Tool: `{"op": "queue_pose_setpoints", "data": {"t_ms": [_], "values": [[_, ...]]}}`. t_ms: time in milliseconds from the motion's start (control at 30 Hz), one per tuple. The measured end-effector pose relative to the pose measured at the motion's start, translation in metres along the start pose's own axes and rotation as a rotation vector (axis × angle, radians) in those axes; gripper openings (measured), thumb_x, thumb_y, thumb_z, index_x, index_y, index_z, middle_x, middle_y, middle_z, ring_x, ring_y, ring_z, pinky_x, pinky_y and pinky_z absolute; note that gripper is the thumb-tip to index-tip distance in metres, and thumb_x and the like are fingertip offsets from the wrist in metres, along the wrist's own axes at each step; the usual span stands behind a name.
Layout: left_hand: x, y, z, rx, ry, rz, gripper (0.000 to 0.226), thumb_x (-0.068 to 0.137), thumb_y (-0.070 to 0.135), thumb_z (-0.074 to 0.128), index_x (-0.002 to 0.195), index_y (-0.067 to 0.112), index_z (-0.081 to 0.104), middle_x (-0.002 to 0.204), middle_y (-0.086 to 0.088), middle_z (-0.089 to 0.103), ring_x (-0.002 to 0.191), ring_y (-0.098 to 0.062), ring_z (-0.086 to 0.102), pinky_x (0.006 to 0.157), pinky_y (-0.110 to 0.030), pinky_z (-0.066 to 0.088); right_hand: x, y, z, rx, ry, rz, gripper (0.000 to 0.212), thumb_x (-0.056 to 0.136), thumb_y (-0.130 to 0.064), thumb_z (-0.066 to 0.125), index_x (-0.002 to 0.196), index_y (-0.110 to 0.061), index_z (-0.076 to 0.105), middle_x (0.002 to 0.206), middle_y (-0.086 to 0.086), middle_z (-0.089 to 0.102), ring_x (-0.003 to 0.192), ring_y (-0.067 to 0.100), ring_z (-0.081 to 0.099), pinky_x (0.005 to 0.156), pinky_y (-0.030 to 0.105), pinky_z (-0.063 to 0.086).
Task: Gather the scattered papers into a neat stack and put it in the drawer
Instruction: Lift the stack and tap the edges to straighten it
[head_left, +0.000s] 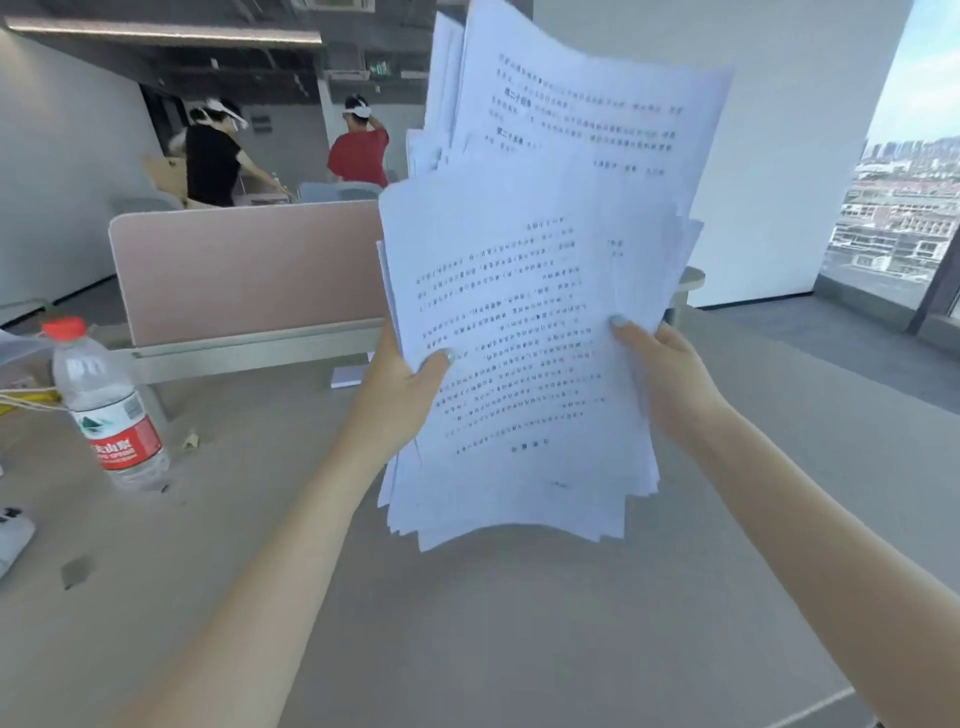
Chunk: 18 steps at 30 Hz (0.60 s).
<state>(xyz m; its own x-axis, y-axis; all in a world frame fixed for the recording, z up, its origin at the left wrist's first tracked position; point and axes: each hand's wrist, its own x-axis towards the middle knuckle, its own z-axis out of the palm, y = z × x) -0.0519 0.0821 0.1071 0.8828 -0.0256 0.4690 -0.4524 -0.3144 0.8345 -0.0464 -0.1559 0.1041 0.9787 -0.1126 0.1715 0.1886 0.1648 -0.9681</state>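
Note:
A thick, uneven bundle of printed white papers (524, 322) is held upright above the desk (467, 623), its sheets fanned and offset at the top and bottom edges. My left hand (400, 400) grips the bundle's left edge, thumb on the front sheet. My right hand (670, 384) grips the right edge, thumb pressed on the front. The lower edge of the bundle hangs a little above the desk surface. No drawer is in view.
A water bottle with a red cap (106, 410) stands at the left of the desk. A pink divider panel (244, 270) runs along the desk's back. Two people stand behind it at the far left. A window (904, 208) is at the right.

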Motion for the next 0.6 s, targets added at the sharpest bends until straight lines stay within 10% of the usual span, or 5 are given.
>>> {"op": "queue_pose_setpoints", "data": {"t_ms": [167, 400, 600], "values": [[0.028, 0.028, -0.008, -0.127, 0.140, -0.010, 0.043, 0.088, 0.028, 0.059, 0.114, 0.026, 0.025, 0.109, 0.016, 0.051, 0.095, -0.002, 0.053, 0.077, -0.022, 0.041, 0.009, -0.037, 0.015, 0.046, -0.108, -0.208, 0.015, 0.090, -0.027, 0.058, 0.104, -0.024, 0.063, 0.094, -0.011, 0.075, 0.087, 0.009, 0.072, 0.068, 0.025, 0.057], [0.019, -0.004, 0.018, -0.205, 0.236, -0.159, 0.031, 0.091, 0.027, 0.054, 0.112, 0.021, 0.033, 0.107, 0.008, 0.050, 0.089, -0.001, 0.052, 0.066, -0.015, 0.038, 0.015, 0.016, 0.009, -0.176, -0.175, 0.108, 0.018, 0.081, -0.025, 0.069, 0.097, -0.016, 0.071, 0.106, 0.008, 0.074, 0.094, 0.024, 0.071, 0.086, 0.041, 0.055], [0.024, -0.001, 0.012, -0.269, 0.229, -0.143, 0.023, 0.091, 0.026, 0.054, 0.106, 0.034, 0.039, 0.100, 0.018, 0.055, 0.089, 0.004, 0.054, 0.072, -0.016, 0.042, 0.015, 0.009, 0.019, -0.126, -0.017, -0.011, 0.017, 0.080, -0.023, 0.071, 0.092, -0.011, 0.070, 0.095, 0.007, 0.074, 0.080, 0.021, 0.073, 0.074, 0.036, 0.060]]}}
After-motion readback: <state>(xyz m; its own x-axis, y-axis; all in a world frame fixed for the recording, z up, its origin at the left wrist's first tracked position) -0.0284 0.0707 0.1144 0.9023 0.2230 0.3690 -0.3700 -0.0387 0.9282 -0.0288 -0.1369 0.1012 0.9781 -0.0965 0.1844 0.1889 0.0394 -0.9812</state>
